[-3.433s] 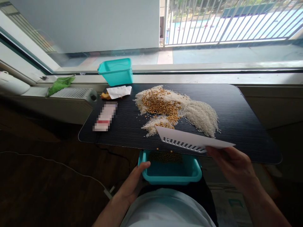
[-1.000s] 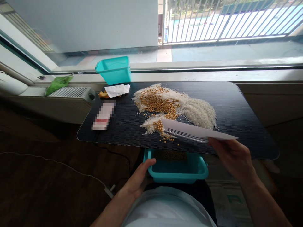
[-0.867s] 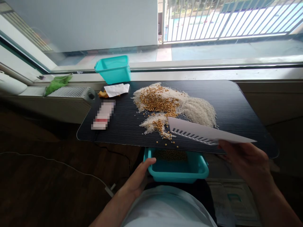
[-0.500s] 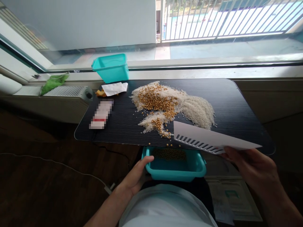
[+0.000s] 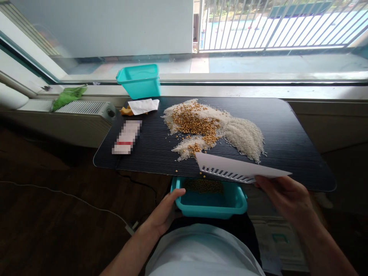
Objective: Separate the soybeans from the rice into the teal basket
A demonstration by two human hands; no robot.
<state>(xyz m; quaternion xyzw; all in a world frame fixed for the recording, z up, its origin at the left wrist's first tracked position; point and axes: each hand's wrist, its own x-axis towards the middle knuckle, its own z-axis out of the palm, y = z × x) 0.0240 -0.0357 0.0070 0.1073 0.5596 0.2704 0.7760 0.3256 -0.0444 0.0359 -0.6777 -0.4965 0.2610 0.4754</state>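
My left hand (image 5: 166,210) grips the left rim of a teal plastic bin (image 5: 211,212), thumb over the edge. Soybean-like yellow beans (image 5: 202,186) lie in the bin, below the table's front edge. In my right hand (image 5: 287,195) is a white slotted plastic sheet (image 5: 227,164), held by its right end, slots along its lower edge. Its left tip is at the near end of a small mound of rice and beans. Behind it, yellow beans (image 5: 188,124) are spread over a heap of white rice (image 5: 244,136).
The black table (image 5: 296,153) stands against the window sill. A second teal bin (image 5: 140,82) stands at its back left, near white paper (image 5: 143,106) and a blurred pink-white object (image 5: 126,138). A green cloth (image 5: 69,97) lies on the radiator (image 5: 89,109).
My right hand has moved left with the slotted sheet, whose tip now covers the near beans of the small mound. My left hand keeps its grip on the bin.
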